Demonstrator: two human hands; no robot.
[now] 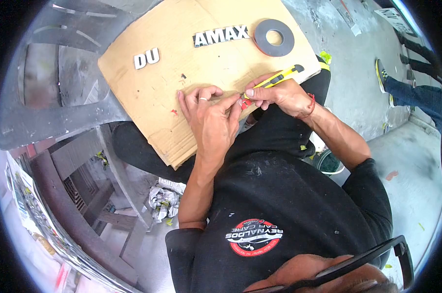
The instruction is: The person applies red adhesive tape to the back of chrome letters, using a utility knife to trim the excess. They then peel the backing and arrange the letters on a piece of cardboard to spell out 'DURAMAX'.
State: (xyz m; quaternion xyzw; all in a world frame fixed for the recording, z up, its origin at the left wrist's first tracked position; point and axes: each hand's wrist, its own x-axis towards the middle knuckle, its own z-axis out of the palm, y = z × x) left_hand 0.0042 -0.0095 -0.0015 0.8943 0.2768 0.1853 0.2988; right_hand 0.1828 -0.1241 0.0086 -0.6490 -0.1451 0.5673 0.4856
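Cardboard [155,105] lies across the person's knees as a makeshift bench; the DU letters [147,58], AMAX letters [221,35] and tape roll [289,39] sit farther out, presumably freeing the near edge. There the left hand [210,115], half-curled, pinches a small red piece [246,104], apparently steadying it, while the right hand [282,95] closes around the yellow cutter [278,77].
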